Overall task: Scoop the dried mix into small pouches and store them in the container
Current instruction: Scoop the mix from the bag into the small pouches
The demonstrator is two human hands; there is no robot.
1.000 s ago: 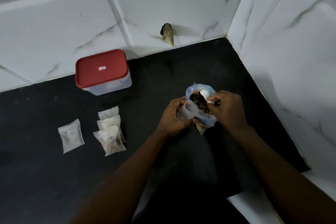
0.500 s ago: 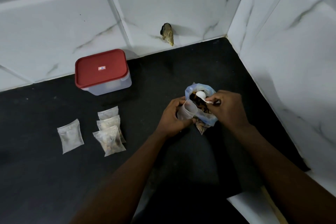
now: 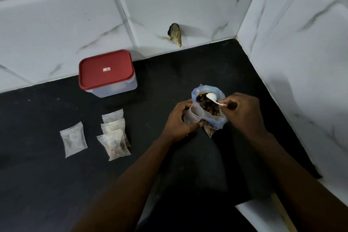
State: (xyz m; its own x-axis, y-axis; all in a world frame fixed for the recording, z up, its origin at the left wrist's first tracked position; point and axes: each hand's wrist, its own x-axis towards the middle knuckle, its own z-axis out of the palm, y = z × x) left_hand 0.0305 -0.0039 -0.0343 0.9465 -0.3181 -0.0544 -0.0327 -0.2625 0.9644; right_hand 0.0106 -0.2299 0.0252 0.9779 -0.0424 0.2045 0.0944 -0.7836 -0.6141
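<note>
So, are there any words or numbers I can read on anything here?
Red and white sticker on the red lid of the container: too small and blurred to read.
No writing shows on anything else.

A black counter [image 3: 56,184] meets white marbled tiles [image 3: 56,24] far and right, with a brown lump [image 3: 175,34] on the far wall.
</note>
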